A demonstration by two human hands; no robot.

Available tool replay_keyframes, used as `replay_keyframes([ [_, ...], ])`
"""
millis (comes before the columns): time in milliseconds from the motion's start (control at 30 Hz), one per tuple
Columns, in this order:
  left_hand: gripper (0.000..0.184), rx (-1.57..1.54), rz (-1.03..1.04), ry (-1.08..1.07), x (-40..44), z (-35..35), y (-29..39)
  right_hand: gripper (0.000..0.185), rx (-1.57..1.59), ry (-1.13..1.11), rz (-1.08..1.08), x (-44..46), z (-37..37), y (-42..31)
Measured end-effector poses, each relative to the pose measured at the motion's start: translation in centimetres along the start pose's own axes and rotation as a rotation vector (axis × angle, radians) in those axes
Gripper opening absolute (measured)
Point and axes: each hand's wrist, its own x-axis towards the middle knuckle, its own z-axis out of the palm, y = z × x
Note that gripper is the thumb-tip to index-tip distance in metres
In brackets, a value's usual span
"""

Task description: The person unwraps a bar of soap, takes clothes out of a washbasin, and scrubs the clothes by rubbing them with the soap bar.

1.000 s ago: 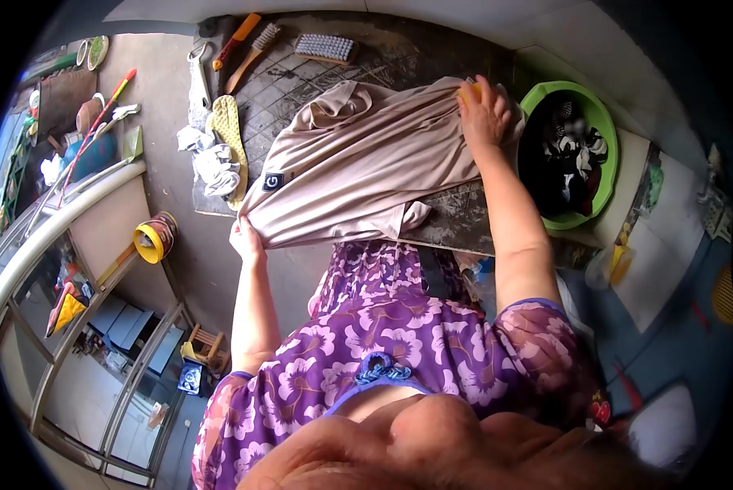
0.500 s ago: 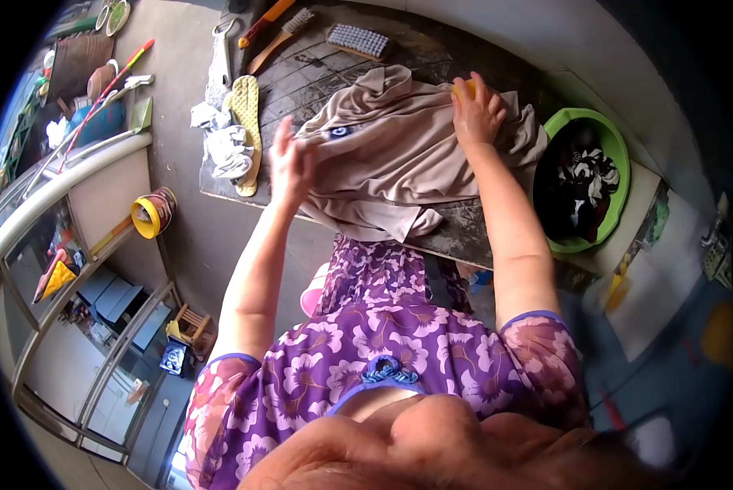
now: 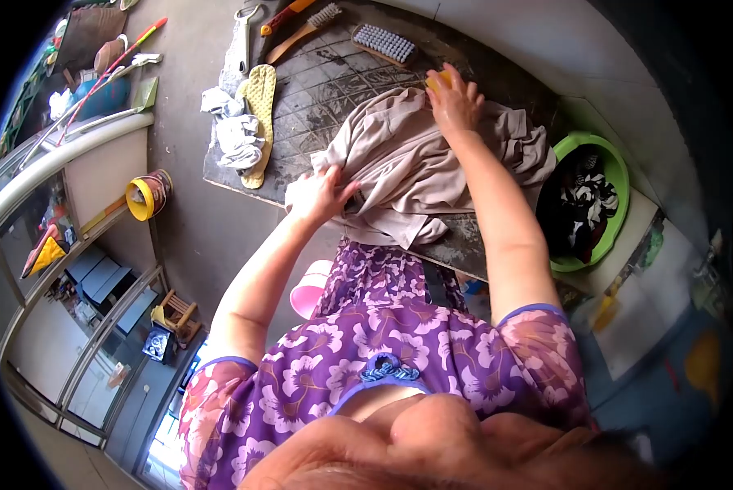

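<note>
A beige collared shirt (image 3: 407,155) lies crumpled across the dark, wet slab (image 3: 313,106). At its near left edge, my left hand (image 3: 317,196) is closed on the fabric, thumb toward the right. My right hand (image 3: 458,106) is at the shirt's far edge, its fingers curled round a yellow bar of soap (image 3: 439,79), mostly covered by the hand. Just beyond lies a scrubbing brush (image 3: 384,44) with pale bristles up. The shirt's dark badge is hidden in the folds.
Yellow insoles (image 3: 259,122) and white cloths (image 3: 237,140) lie at the slab's left. A wooden-handled brush (image 3: 301,34) and a peeler-like tool (image 3: 243,41) lie behind. A green basin (image 3: 619,184) of dark and white clothes stands right. A pink bucket (image 3: 308,292) is below.
My left hand has come down toward me onto the shirt's edge and closed on it. The shirt is more bunched, its badge no longer showing. My right hand has shifted left with the soap.
</note>
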Motion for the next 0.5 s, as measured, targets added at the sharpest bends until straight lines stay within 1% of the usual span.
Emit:
replay_keyframes([
  [33,0.043,-0.013,0.026,0.074,1.5,0.1,0.5,0.034,0.051,0.006,0.008,-0.2,-0.5,-0.4],
  [67,0.041,-0.021,0.113,0.199,3.4,0.4,0.9,0.034,0.105,0.005,0.017,-0.5,-0.7,-1.0],
  [100,0.039,-0.073,0.176,0.377,5.2,0.9,1.9,0.034,0.14,0.057,-0.208,-1.2,-0.5,-2.2],
  [133,0.032,-0.146,0.155,0.395,7.1,1.8,2.7,0.034,0.177,0.104,-0.431,-1.8,0.1,-3.0],
  [167,0.026,-0.214,0.138,0.412,8.8,2.4,3.2,0.032,0.094,0.083,-0.454,-1.9,0.8,-3.2],
  [200,0.022,-0.282,0.121,0.439,9.8,2.7,3.8,0.03,0.067,0.105,-0.34,-1.1,0.9,-3.2],
  [267,0.012,-0.249,0.254,0.549,8.4,3.0,5.0,0.027,0.012,0.143,-0.103,0.4,0.7,-3.0],
  [300,0.008,-0.257,0.281,0.462,6.3,1.7,6.1,0.022,0.134,0.167,-0.01,0.8,0.9,-2.6],
  [333,0.013,-0.252,0.378,0.464,4.8,2.8,5.6,0.018,0.2,0.21,0.035,0.5,0.1,-3.3],
  [400,0.022,-0.279,0.373,0.425,2.4,4.7,5.1,0.019,0.275,0.159,-0.199,-2.3,-1.3,-4.6],
  [433,0.032,-0.315,0.319,0.371,1.2,5.5,4.6,0.028,0.248,0.185,-0.462,-4.3,1.0,-4.4],
  [467,0.037,-0.373,0.39,0.378,0.5,6.5,3.8,0.042,0.181,-0.103,-0.62,-6.6,1.0,-5.0],
  [500,0.039,-0.343,0.416,0.384,-0.4,6.5,3.9,0.046,0.092,-0.13,-0.629,-7.0,1.3,-5.0],
])
